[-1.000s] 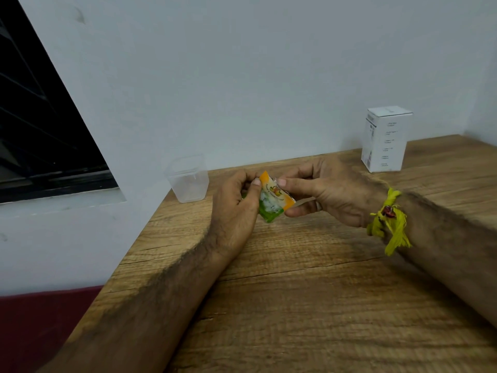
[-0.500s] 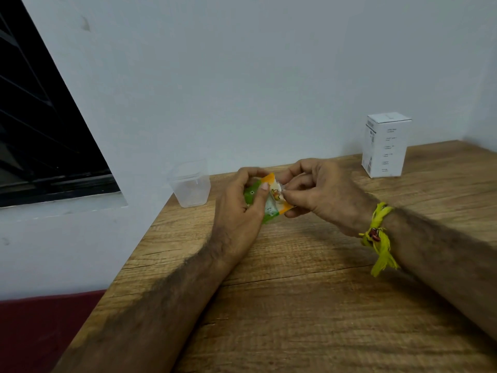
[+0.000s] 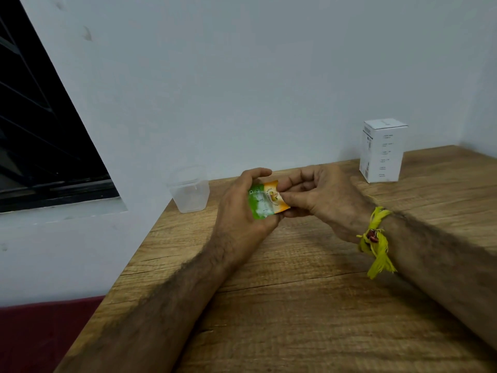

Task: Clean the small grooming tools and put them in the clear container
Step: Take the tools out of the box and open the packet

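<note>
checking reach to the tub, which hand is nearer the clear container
Left. The left hand is just right of the clear container, with a small gap of table between them. The right hand is further right, beyond the sachet both hold.

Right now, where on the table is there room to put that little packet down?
Bare wood lies between the clear container and the white box, though the hands holding the green and orange packet fill its middle. The widest free patch is the near table between the two forearms. It is tightest by the container at the wall.
</note>
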